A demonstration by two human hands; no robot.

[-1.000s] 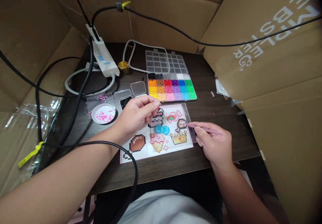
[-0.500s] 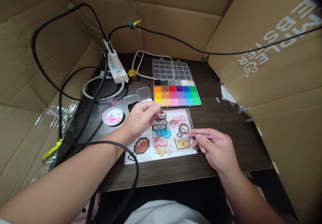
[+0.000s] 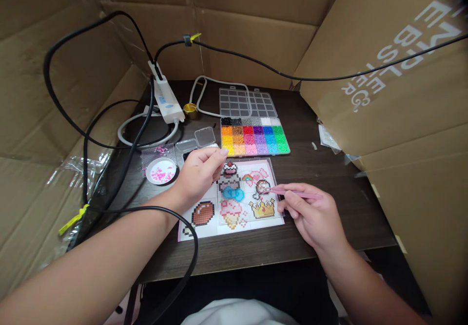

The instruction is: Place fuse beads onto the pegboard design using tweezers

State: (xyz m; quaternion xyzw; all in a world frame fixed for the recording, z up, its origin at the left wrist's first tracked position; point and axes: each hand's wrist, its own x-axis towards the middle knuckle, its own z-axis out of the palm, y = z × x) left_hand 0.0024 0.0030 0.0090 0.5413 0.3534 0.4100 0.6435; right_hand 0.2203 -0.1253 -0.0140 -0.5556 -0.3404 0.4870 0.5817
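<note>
My right hand (image 3: 314, 213) grips a pair of pink tweezers (image 3: 302, 194). Their tips reach the small brown-and-white bead figure above the crown pattern (image 3: 263, 210). Under the tips lies a clear pegboard (image 3: 275, 179) over a printed pattern sheet (image 3: 204, 231), with bead figures such as a blue bow (image 3: 233, 193). My left hand (image 3: 201, 169) hovers over the sheet's upper left with thumb and forefinger pinched together; whatever is between them is too small to make out. Behind it stands a sorted bead box (image 3: 256, 137) with many colours, its clear lid folded back.
A white dish (image 3: 161, 171) of pink and white beads rests at the left. Small open bead cases (image 3: 187, 145) lie partly behind my left hand. A power strip (image 3: 167, 100), black cables (image 3: 46, 71) and a gold cup (image 3: 190, 110) are farther back. Cardboard walls (image 3: 252, 3) surround the table.
The tweezer tips have moved slightly up on the brown-and-white figure. My left hand keeps its pinch in nearly the same place. The whole view has shifted a little.
</note>
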